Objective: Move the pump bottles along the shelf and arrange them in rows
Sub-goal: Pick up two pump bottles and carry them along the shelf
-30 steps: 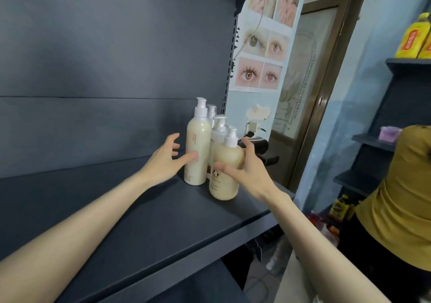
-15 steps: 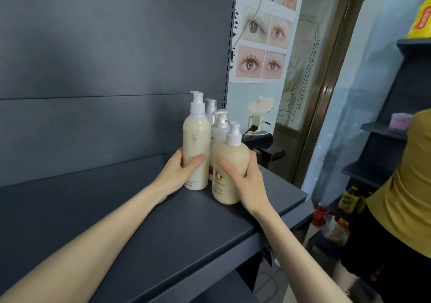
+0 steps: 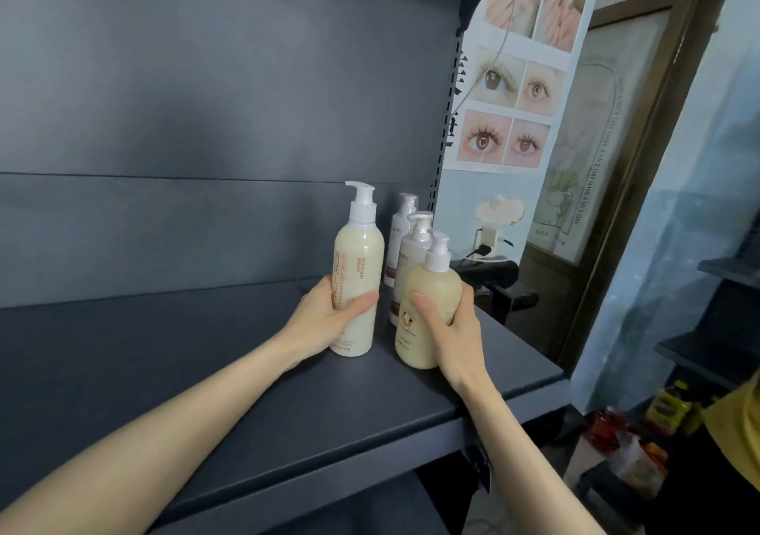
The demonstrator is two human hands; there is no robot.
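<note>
Several pump bottles stand near the right end of a dark grey shelf (image 3: 172, 394). My left hand (image 3: 329, 312) grips a tall cream pump bottle (image 3: 358, 263) with orange lettering, thumb across its front. My right hand (image 3: 452, 329) grips a shorter, rounder cream pump bottle (image 3: 429, 296) in front. Behind them stand a white pump bottle (image 3: 413, 254) and a white capped bottle (image 3: 401, 238), partly hidden.
The shelf stretches bare to the left, with a grey back panel (image 3: 205, 123). Its right end drops off near a poster of eyes (image 3: 514, 119) and a brown door (image 3: 608, 164). A person in a yellow top (image 3: 736, 411) stands at the lower right by another dark shelf unit.
Both hands reached in and closed round the two front bottles. The tall bottle has shifted a little left, away from the others.
</note>
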